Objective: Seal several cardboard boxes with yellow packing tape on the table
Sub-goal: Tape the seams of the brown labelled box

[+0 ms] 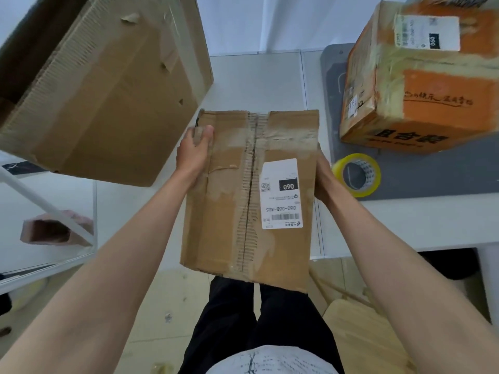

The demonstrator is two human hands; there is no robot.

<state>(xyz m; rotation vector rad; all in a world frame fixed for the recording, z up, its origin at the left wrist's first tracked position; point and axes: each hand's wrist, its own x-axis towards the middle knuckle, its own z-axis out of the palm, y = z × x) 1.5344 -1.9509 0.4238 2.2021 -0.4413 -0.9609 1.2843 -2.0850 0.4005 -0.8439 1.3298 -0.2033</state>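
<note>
Two hands carry one worn cardboard box point(251, 195) at the near edge of the white table point(259, 82), its far end over the tabletop and its near end hanging out above my legs. My left hand point(193, 155) clasps the far left side with the thumb hooked over the top face; my right hand point(324, 179) holds the right side, its fingers hidden behind the box wall. The box's long axis runs straight away from me, and the open centre seam, stripped of old tape down to bare corrugation, follows that same line. The roll of yellow packing tape point(356, 175) lies on its side on a grey mat point(421, 179), just beside my right hand and well clear of the left, so I judge the right hand the natural one to reach for it once the box is set down. A white shipping label point(280, 193) on the box reads "060" and "060-068-A05", upside down to me. An orange box point(421, 85) on the mat behind the tape bears a similar "060" label; its other print is too blurred to read. A large plain carton point(108, 85) stands to the left.
</note>
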